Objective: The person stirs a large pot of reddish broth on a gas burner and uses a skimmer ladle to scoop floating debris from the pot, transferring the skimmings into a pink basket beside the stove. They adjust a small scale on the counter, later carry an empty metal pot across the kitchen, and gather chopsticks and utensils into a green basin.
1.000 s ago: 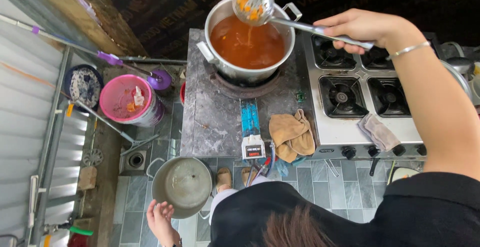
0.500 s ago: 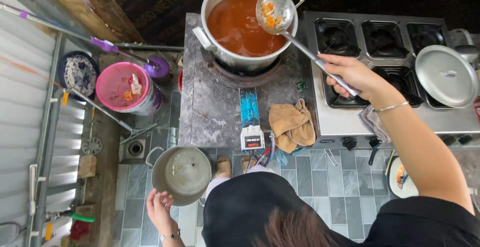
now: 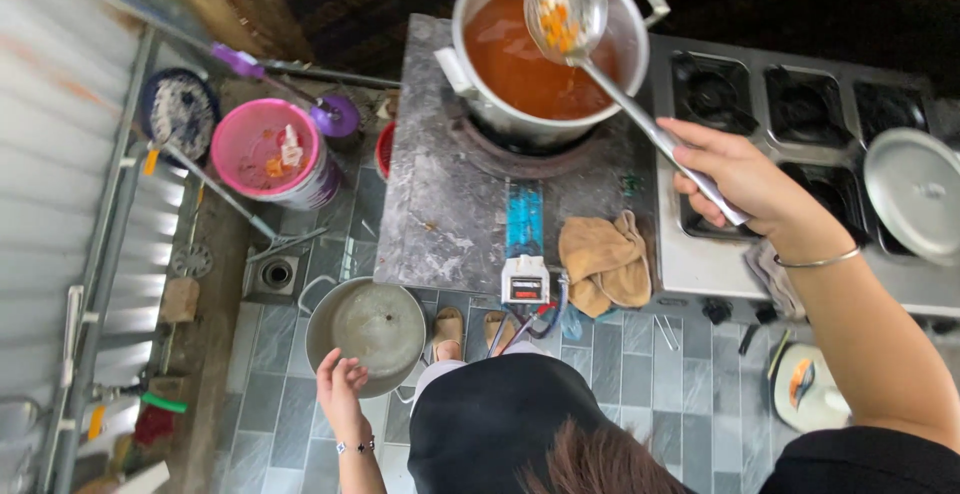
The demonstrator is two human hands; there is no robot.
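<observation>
My right hand [image 3: 745, 179] grips the long handle of a metal ladle [image 3: 566, 4]. The ladle's bowl hangs above a large metal pot [image 3: 640, 44] and carries orange and pale pieces. The pot holds orange-red broth [image 3: 510, 64] and stands on a burner on a grey stone counter [image 3: 440, 214]. My left hand [image 3: 340, 389] is low at my side, fingers curled on the rim of a round metal lid [image 3: 365, 329] held over the tiled floor.
A steel gas stove [image 3: 700, 264] with another lid [image 3: 915, 194] stands right of the pot. A tan cloth [image 3: 605, 264] and a small white device [image 3: 525, 279] lie at the counter's edge. A pink bucket [image 3: 265, 154], mops and a floor drain [image 3: 275, 274] are on the left.
The ladle has stayed lifted over the pot while my right hand slid down its handle toward me. The lid in my left hand has barely moved.
</observation>
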